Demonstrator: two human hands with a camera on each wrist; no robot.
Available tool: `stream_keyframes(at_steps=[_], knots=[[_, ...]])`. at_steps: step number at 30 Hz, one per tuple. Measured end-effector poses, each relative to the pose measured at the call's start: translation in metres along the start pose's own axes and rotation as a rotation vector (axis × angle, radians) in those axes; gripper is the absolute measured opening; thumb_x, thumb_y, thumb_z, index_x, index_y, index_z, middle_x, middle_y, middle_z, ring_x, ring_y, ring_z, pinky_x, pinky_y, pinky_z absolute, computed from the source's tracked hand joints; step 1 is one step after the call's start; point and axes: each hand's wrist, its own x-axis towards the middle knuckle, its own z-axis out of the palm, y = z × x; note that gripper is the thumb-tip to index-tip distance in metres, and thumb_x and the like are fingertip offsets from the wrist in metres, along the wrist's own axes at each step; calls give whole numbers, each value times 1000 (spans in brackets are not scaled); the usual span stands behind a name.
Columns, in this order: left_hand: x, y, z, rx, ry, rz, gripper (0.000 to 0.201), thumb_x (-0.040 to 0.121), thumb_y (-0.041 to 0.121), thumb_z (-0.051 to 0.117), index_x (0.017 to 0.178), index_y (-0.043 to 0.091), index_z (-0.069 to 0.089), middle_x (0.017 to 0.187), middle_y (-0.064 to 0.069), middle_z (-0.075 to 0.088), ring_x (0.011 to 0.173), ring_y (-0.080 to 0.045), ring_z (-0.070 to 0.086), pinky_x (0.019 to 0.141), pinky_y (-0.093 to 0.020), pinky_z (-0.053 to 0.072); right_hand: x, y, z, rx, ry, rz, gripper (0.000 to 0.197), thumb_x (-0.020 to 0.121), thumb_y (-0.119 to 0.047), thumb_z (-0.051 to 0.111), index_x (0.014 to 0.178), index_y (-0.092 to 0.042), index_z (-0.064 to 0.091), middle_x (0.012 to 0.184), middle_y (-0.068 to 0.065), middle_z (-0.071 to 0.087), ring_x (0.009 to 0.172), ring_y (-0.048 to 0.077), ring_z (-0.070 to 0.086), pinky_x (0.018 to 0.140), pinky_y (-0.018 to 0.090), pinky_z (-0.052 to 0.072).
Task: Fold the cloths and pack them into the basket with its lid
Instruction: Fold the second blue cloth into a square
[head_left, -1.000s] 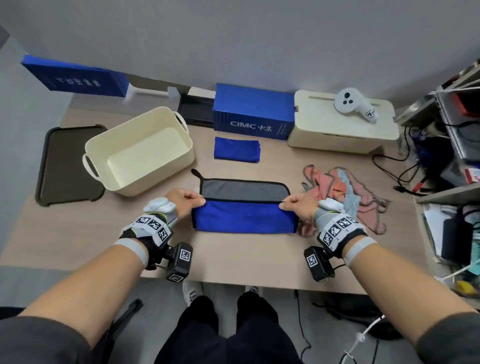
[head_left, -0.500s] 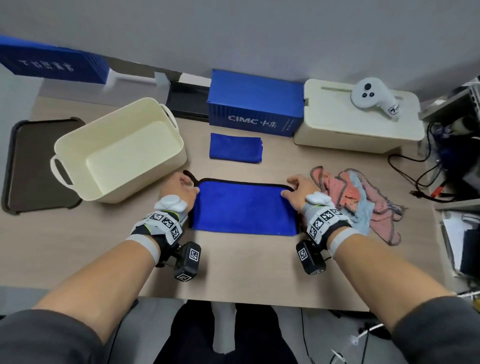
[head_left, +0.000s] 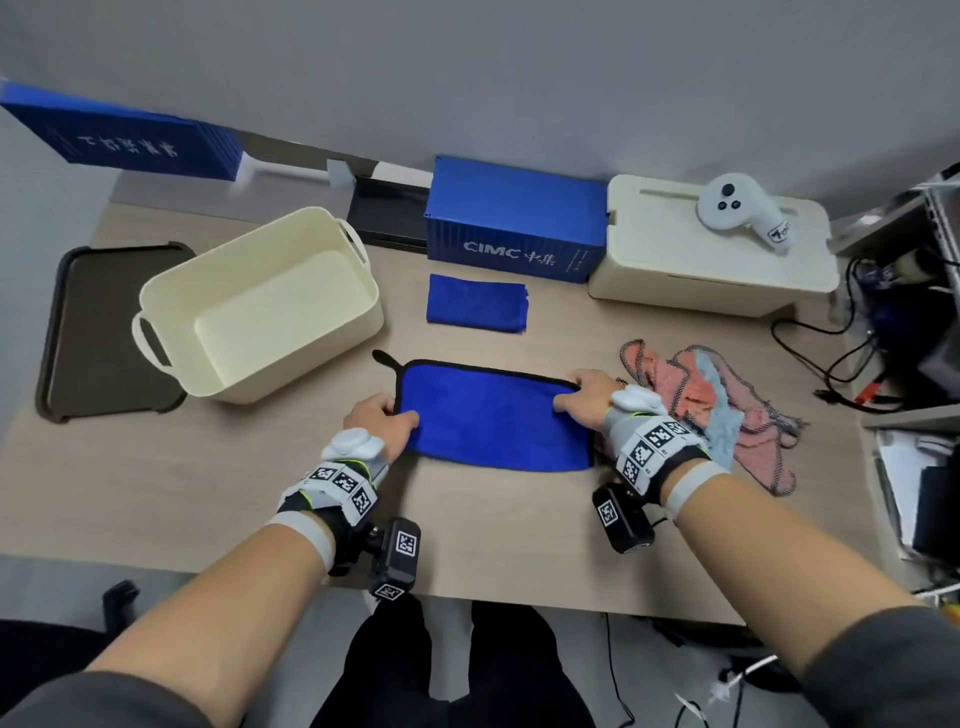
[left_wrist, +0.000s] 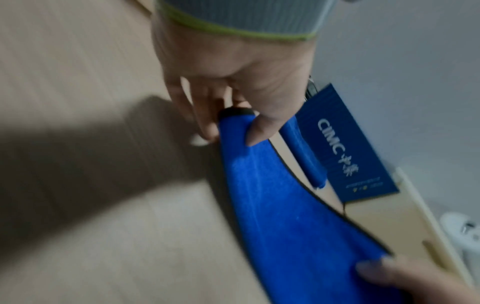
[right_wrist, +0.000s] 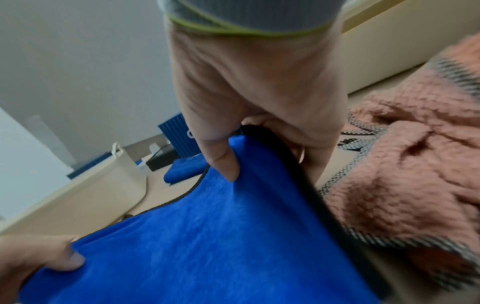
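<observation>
A blue cloth with black trim (head_left: 493, 421) (left_wrist: 280, 209) (right_wrist: 207, 236) lies folded in half on the table in front of me. My left hand (head_left: 387, 415) (left_wrist: 228, 127) pinches its left edge between thumb and fingers. My right hand (head_left: 576, 397) (right_wrist: 249, 156) pinches its right edge the same way. A smaller folded blue cloth (head_left: 475, 309) lies behind it. A crumpled pink and grey cloth (head_left: 711, 405) (right_wrist: 405, 174) sits to the right. The cream basket (head_left: 260, 306) stands open and empty at the left, with its dark lid (head_left: 98, 332) flat beside it.
A blue CIMC box (head_left: 514, 228) and a cream box (head_left: 711, 260) with a white controller (head_left: 737, 210) line the back edge. Cables and shelves crowd the right side. Another blue box (head_left: 130, 140) is at the far left back.
The near half of the cloth was folded away over the grey side, so only blue shows. Both hands then drew back a little and now pinch the side edges.
</observation>
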Motion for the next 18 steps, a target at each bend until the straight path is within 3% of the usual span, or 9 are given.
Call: stream_keyframes(at_steps=[2, 4, 7, 11, 12, 13, 15, 17, 18], knots=[[-1, 6, -3, -182, 1, 18, 22, 69, 26, 67, 69, 11, 51, 64, -1, 54, 62, -23, 47, 55, -33, 37, 2, 15, 5, 113, 0, 13, 46, 54, -40, 68, 93, -15, 64, 97, 10, 69, 88, 32, 66, 78, 41, 57], [6, 16, -7, -296, 12, 45, 13, 74, 13, 67, 75, 18, 55, 75, 0, 61, 72, -22, 53, 59, -27, 41, -21, 17, 6, 181, -2, 36, 42, 58, -32, 73, 93, -11, 66, 95, 12, 70, 88, 32, 66, 77, 40, 57], [16, 36, -5, -433, -20, 124, 37, 74, -1, 62, 104, 22, 59, 109, -5, 67, 94, -21, 63, 77, -29, 53, -54, 37, 18, 282, -60, 136, 22, 76, -15, 73, 94, -5, 65, 84, 11, 65, 78, 29, 62, 65, 36, 54], [27, 44, 5, -516, -140, 190, 67, 80, -13, 58, 139, 16, 42, 125, -6, 62, 105, -18, 62, 56, -13, 49, -79, 65, 49, 551, -321, 285, 9, 89, 0, 60, 97, -5, 59, 81, 12, 65, 65, 24, 64, 51, 40, 60], [27, 42, 6, -483, -136, 187, 70, 81, -13, 58, 142, 15, 38, 131, -8, 59, 112, -21, 60, 57, -14, 49, -80, 69, 55, 559, -347, 310, 8, 90, -1, 59, 96, -6, 58, 81, 12, 65, 63, 23, 64, 48, 39, 59], [25, 41, 6, -430, -112, 167, 69, 82, -11, 59, 143, 13, 37, 133, -10, 57, 116, -24, 59, 65, -16, 50, -81, 71, 60, 561, -356, 330, 6, 91, -2, 59, 95, -7, 57, 81, 12, 65, 62, 23, 64, 47, 38, 59], [15, 30, 12, -387, -29, 86, 62, 81, -7, 62, 138, 8, 43, 121, -12, 61, 105, -26, 62, 76, -20, 48, -84, 73, 68, 565, -352, 347, 5, 90, -8, 62, 92, -7, 57, 79, 12, 65, 57, 24, 63, 47, 39, 59], [-1, 17, 21, -352, 3, -5, 44, 76, 2, 66, 119, 3, 55, 89, -10, 64, 75, -24, 61, 67, -22, 50, -85, 72, 70, 524, -282, 313, 11, 86, -15, 67, 85, -7, 59, 74, 11, 63, 52, 23, 60, 44, 33, 57], [-4, 10, 28, -295, -37, -47, 33, 74, 9, 67, 105, 2, 61, 80, -11, 64, 69, -26, 61, 68, -26, 54, -84, 70, 68, 497, -233, 272, 15, 84, -17, 69, 79, -7, 59, 70, 9, 61, 50, 21, 56, 42, 28, 53]])
